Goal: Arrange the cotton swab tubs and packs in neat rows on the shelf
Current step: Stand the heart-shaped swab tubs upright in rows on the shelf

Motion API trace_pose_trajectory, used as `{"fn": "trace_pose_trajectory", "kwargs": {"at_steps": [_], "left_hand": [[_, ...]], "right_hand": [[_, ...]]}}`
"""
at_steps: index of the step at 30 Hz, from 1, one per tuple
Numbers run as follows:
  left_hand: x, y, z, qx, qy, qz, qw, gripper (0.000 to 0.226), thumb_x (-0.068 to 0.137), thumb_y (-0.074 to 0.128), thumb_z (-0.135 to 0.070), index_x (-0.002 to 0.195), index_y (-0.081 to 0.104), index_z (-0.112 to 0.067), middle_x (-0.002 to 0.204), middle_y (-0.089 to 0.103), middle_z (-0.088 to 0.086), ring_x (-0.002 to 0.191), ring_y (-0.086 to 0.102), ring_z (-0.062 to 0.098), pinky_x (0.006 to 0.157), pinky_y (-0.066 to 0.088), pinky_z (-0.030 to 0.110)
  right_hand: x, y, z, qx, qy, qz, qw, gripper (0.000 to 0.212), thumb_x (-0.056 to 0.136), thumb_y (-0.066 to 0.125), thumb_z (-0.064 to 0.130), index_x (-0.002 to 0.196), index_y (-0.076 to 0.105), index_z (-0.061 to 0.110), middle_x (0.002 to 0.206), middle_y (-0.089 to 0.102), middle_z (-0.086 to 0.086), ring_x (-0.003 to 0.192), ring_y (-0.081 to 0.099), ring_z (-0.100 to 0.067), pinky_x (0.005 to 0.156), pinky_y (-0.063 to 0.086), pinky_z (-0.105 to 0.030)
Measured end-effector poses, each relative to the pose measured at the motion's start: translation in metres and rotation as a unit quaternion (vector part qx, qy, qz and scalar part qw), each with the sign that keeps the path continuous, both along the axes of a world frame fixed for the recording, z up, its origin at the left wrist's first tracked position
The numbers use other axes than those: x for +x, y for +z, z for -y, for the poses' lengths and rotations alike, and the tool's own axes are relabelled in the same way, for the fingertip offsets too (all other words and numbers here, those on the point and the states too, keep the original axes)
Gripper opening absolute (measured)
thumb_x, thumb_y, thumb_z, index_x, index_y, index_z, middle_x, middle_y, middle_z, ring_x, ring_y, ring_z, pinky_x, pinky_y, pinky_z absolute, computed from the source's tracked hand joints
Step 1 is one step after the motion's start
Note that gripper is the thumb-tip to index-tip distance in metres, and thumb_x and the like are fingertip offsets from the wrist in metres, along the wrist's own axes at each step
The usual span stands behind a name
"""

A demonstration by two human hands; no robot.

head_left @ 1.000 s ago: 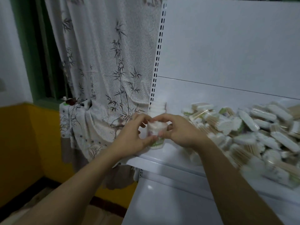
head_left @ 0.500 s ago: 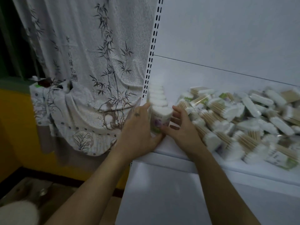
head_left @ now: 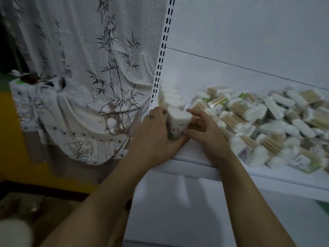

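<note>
The white, flower-printed plastic cotton swab tub [head_left: 178, 122] has come down onto the white metal shelf [head_left: 267, 175], centre frame, seemingly fronting the tub row [head_left: 171, 98]. The fingers of the left hand [head_left: 153, 139] and right hand [head_left: 204, 132] clamp its sides. The heaped packs [head_left: 249, 122] wait unsorted.

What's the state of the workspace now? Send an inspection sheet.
Surface: white metal shelf, front strip bare.
Job's things: white heart-shaped plastic tub of cotton swabs held at the shelf's left end; row of similar tubs behind it; unsorted heap of wooden-stick swab packs to the right.
Clutter: blurred objects on the floor, unidentifiable.
Hands: left hand and right hand both grip the tub.
Cables: nothing seen.
Surroundings: white bamboo-print curtain left of the slotted upright; yellow wall.
</note>
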State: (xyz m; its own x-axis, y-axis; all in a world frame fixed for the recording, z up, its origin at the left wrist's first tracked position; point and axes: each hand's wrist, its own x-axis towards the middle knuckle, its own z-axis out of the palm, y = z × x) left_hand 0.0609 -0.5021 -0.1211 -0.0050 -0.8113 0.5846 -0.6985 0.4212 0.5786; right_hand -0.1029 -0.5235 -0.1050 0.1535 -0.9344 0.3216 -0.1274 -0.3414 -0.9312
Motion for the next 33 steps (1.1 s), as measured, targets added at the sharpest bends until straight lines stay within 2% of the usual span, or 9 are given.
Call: {"fn": "trace_pose_trajectory", "kwargs": {"at_steps": [3, 6, 9, 11, 13, 18, 25, 30, 33], "left_hand": [[0.002, -0.004, -0.008, 0.02, -0.019, -0.031, 0.999, 0.092, 0.063, 0.075, -0.067, 0.128, 0.035, -0.016, 0.119, 0.048, -0.001, 0.109, 0.052, 0.019, 0.084, 0.051, 0.039], [0.004, -0.004, -0.012, 0.036, -0.015, -0.046, 0.998, 0.099, 0.057, 0.079, -0.067, 0.129, 0.03, -0.02, 0.114, 0.043, -0.007, 0.111, 0.05, 0.016, 0.084, 0.046, 0.03], [0.003, -0.002, -0.008, 0.033, -0.014, -0.037, 0.999, 0.087, 0.063, 0.078, -0.062, 0.123, 0.027, -0.025, 0.095, 0.048, -0.01, 0.095, 0.058, 0.017, 0.073, 0.047, 0.032], [0.001, -0.004, -0.008, 0.023, -0.024, -0.049, 0.998, 0.075, 0.07, 0.077, -0.056, 0.118, 0.026, -0.028, 0.082, 0.047, -0.015, 0.08, 0.06, 0.014, 0.064, 0.046, 0.031], [0.003, -0.007, -0.008, 0.009, -0.03, -0.06, 0.998, 0.066, 0.073, 0.077, -0.049, 0.111, 0.026, -0.033, 0.081, 0.048, -0.017, 0.073, 0.056, 0.005, 0.06, 0.041, 0.028], [0.007, -0.004, -0.003, 0.027, -0.036, -0.053, 0.998, 0.054, 0.078, 0.074, -0.032, 0.114, 0.035, -0.03, 0.096, 0.057, -0.012, 0.084, 0.059, 0.013, 0.073, 0.051, 0.037], [0.004, -0.005, -0.003, 0.04, -0.015, -0.027, 0.999, 0.054, 0.081, 0.071, -0.039, 0.124, 0.037, -0.035, 0.112, 0.062, -0.01, 0.101, 0.061, 0.016, 0.082, 0.052, 0.039], [0.01, 0.004, -0.002, 0.059, -0.05, -0.066, 0.995, 0.071, 0.078, 0.075, -0.044, 0.136, 0.037, -0.028, 0.124, 0.051, -0.009, 0.107, 0.054, 0.009, 0.087, 0.047, 0.03], [0.016, 0.013, 0.001, 0.089, -0.09, -0.08, 0.989, 0.089, 0.073, 0.072, -0.059, 0.144, 0.027, -0.029, 0.14, 0.039, -0.006, 0.123, 0.045, 0.011, 0.1, 0.045, 0.037]], "right_hand": [[-0.001, -0.005, -0.006, 0.016, 0.041, 0.011, 0.999, 0.053, 0.069, 0.07, 0.011, 0.12, 0.061, 0.018, 0.089, 0.061, -0.014, 0.085, 0.062, -0.021, 0.074, 0.051, -0.028], [0.002, -0.005, -0.01, 0.029, 0.05, 0.061, 0.996, 0.041, 0.079, 0.064, 0.021, 0.119, 0.064, 0.015, 0.075, 0.063, -0.013, 0.071, 0.06, -0.021, 0.065, 0.05, -0.024], [0.004, -0.002, -0.007, 0.012, 0.007, 0.051, 0.999, 0.017, 0.092, 0.063, 0.017, 0.107, 0.069, 0.013, 0.063, 0.062, -0.011, 0.057, 0.056, -0.019, 0.057, 0.046, -0.026], [0.004, -0.003, -0.008, -0.008, 0.0, 0.018, 1.0, 0.011, 0.094, 0.061, 0.011, 0.101, 0.069, 0.011, 0.059, 0.061, -0.01, 0.053, 0.054, -0.018, 0.055, 0.046, -0.026], [0.004, -0.003, -0.01, -0.014, -0.001, 0.023, 1.0, 0.008, 0.092, 0.063, 0.009, 0.096, 0.068, 0.013, 0.057, 0.059, -0.009, 0.05, 0.053, -0.015, 0.052, 0.045, -0.024], [0.004, -0.003, -0.009, -0.006, -0.031, 0.04, 0.999, 0.007, 0.086, 0.071, 0.014, 0.085, 0.064, 0.014, 0.054, 0.054, -0.009, 0.045, 0.047, -0.013, 0.047, 0.04, -0.025], [0.004, -0.006, -0.006, 0.005, -0.035, 0.041, 0.999, 0.012, 0.085, 0.073, 0.014, 0.083, 0.061, 0.015, 0.054, 0.055, -0.01, 0.041, 0.048, -0.012, 0.046, 0.04, -0.024], [0.003, -0.002, -0.006, -0.014, -0.061, 0.028, 0.998, 0.017, 0.084, 0.075, 0.024, 0.092, 0.064, 0.016, 0.052, 0.053, -0.001, 0.042, 0.045, -0.011, 0.045, 0.037, -0.025], [0.001, 0.002, -0.009, -0.051, -0.097, 0.025, 0.994, 0.011, 0.088, 0.071, 0.028, 0.094, 0.066, 0.019, 0.06, 0.049, -0.001, 0.048, 0.044, -0.01, 0.048, 0.039, -0.026]]}}
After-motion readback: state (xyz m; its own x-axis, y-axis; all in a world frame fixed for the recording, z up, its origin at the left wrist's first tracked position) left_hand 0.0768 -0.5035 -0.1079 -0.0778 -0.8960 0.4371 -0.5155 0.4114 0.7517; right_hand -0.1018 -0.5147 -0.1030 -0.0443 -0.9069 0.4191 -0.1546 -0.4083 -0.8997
